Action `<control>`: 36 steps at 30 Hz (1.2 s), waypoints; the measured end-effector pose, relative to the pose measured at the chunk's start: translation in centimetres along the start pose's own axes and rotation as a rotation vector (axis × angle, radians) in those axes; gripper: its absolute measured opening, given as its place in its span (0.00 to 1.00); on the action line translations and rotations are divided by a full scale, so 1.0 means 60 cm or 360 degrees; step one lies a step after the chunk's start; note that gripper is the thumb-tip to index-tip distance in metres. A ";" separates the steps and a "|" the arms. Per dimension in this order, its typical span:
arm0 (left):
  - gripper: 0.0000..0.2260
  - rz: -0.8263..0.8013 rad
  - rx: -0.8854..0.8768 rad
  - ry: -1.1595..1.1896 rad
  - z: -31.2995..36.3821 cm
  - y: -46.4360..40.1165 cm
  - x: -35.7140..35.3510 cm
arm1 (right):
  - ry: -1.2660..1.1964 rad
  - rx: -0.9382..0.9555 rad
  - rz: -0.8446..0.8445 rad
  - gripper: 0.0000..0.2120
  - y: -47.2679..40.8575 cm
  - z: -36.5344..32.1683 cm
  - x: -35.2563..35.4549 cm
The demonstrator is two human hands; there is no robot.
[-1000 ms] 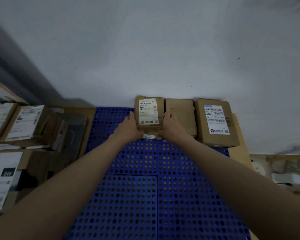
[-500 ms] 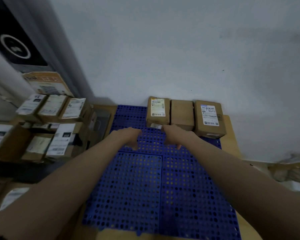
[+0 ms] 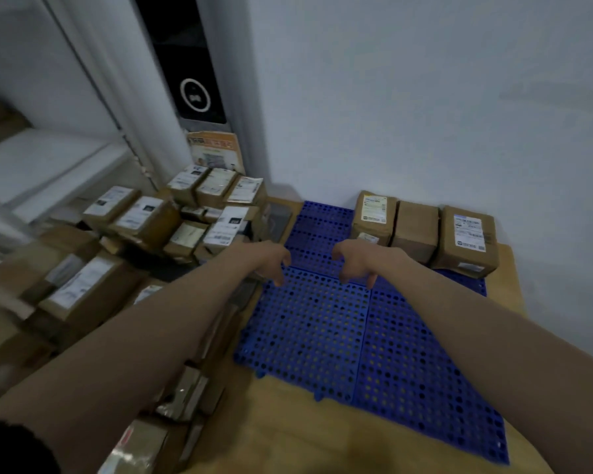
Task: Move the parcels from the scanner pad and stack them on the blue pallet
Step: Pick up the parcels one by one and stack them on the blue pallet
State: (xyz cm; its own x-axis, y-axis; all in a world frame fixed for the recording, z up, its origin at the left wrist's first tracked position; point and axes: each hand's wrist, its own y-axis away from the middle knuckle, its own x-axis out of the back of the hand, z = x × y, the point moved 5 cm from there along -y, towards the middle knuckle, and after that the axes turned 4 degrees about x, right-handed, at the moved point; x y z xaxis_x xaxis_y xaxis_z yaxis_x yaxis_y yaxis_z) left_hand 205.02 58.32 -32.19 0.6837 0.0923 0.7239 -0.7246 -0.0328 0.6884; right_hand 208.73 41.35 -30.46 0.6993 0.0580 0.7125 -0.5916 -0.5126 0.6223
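Observation:
Three brown parcels stand in a row at the far edge of the blue perforated pallet [image 3: 322,330], against the wall: a labelled one [image 3: 374,215] on the left, a plain one [image 3: 415,225] in the middle, a labelled one [image 3: 468,239] on the right. My left hand [image 3: 271,260] and my right hand [image 3: 355,260] hover over the pallet in front of the left parcel, fingers hanging loosely curled, holding nothing. A dark pad [image 3: 278,218] lies just left of the pallet, partly hidden by parcels.
Many labelled cardboard parcels [image 3: 144,217] are piled to the left of the pallet and along the near left [image 3: 182,395]. A white wall rises behind the pallet. A dark panel with a round symbol [image 3: 194,94] stands at the back left. Tan board [image 3: 288,436] lies under the pallet.
Both hands let go of the left parcel on the pallet and drew back toward me, empty. The view swung left, bringing the parcel pile into sight.

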 end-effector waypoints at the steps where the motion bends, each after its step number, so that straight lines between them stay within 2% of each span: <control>1: 0.26 0.0013 0.0007 0.0012 -0.013 0.015 -0.006 | 0.0036 0.0017 0.0004 0.30 0.003 -0.017 -0.003; 8: 0.17 0.0176 0.0039 -0.0008 -0.123 0.104 -0.046 | 0.0197 0.0125 0.0017 0.22 -0.001 -0.140 -0.028; 12: 0.18 0.0206 0.0125 0.0120 -0.200 0.143 -0.060 | 0.0223 0.0218 0.0061 0.19 -0.013 -0.218 -0.042; 14: 0.20 0.0243 0.0174 0.0066 -0.239 0.156 -0.065 | 0.0234 0.0257 0.0074 0.13 -0.022 -0.259 -0.051; 16: 0.16 0.0257 0.0217 -0.0008 -0.292 0.162 -0.076 | 0.0221 0.0285 0.0092 0.08 -0.039 -0.309 -0.064; 20: 0.20 0.0224 0.0247 0.0028 -0.393 0.180 -0.099 | 0.0164 0.0332 0.0135 0.19 -0.076 -0.405 -0.090; 25: 0.14 0.0232 0.0248 -0.0034 -0.516 0.192 -0.123 | -0.0031 0.0366 0.0205 0.14 -0.128 -0.519 -0.135; 32: 0.19 0.0428 0.0435 0.0067 -0.684 0.185 -0.169 | -0.0292 0.0285 0.0179 0.16 -0.209 -0.632 -0.224; 36: 0.24 0.0460 0.0477 0.0066 -0.738 0.168 -0.196 | -0.0458 0.0263 0.0134 0.11 -0.253 -0.683 -0.263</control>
State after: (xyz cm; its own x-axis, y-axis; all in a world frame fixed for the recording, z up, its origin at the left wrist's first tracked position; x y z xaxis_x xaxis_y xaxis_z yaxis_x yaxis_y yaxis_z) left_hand 185.84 100.98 -35.73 0.4471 0.0767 0.8912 -0.8244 -0.3511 0.4439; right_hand 190.19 83.33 -37.87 0.7490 -0.2226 0.6240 -0.5957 -0.6384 0.4874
